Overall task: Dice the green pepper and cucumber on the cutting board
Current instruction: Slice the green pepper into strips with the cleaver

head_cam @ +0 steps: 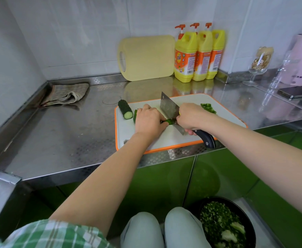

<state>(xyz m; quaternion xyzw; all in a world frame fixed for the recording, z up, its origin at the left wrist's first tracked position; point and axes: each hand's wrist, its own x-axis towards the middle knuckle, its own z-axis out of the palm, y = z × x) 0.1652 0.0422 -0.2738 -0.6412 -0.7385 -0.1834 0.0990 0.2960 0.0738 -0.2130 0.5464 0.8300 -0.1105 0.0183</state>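
Green vegetable strip [168, 121] sits pinned under left hand [149, 120], against cleaver [169, 108].

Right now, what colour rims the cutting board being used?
Orange, on the cutting board; clearest in the head view.

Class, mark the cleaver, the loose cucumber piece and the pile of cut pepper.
cleaver [169, 106]: head view, flat of blade.
cucumber piece [124, 108]: head view, dark bumpy skin.
cut pepper [208, 108]: head view, middle of pile.
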